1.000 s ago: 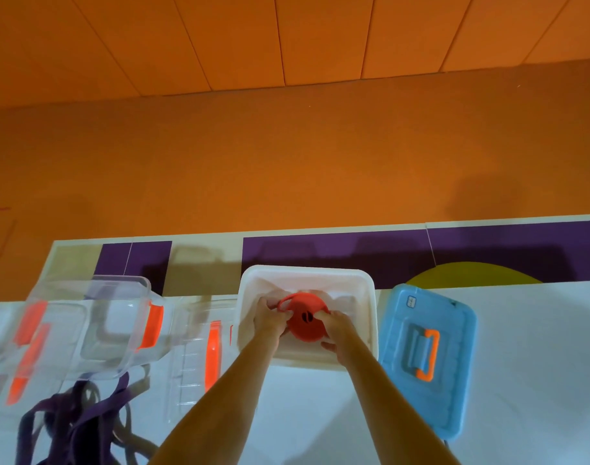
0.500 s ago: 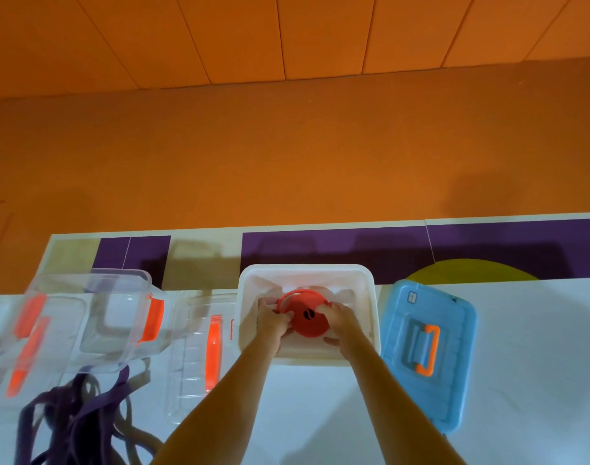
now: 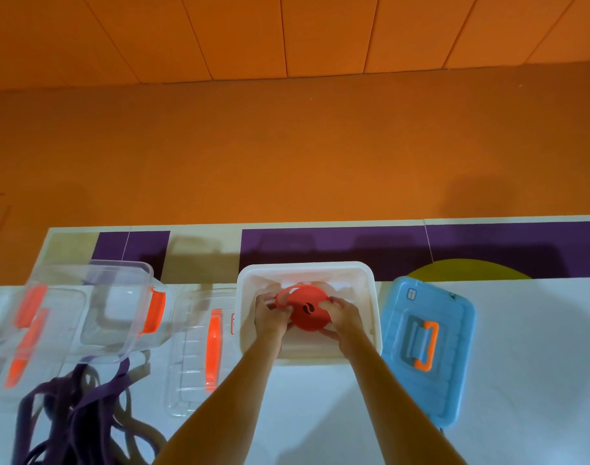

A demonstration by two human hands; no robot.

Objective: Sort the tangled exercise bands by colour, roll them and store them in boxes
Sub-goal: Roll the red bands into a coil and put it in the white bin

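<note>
One rolled red rubber band (image 3: 309, 313) is inside the white plastic box (image 3: 370, 297), gripped by the left hand (image 3: 270, 318) and right hand (image 3: 346, 317), while the tangled purple bands (image 3: 82, 402) lie unrolled nearby.

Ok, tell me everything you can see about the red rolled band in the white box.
The red rolled band is a rubbery-looking strap wound into a tight disc with a small dark gap at its centre. Its outer turn stands off as a loose loop at the upper left. It is inside the white box, gripped on opposite sides by the left hand and right hand. Whether it touches the box floor is unclear.
</note>
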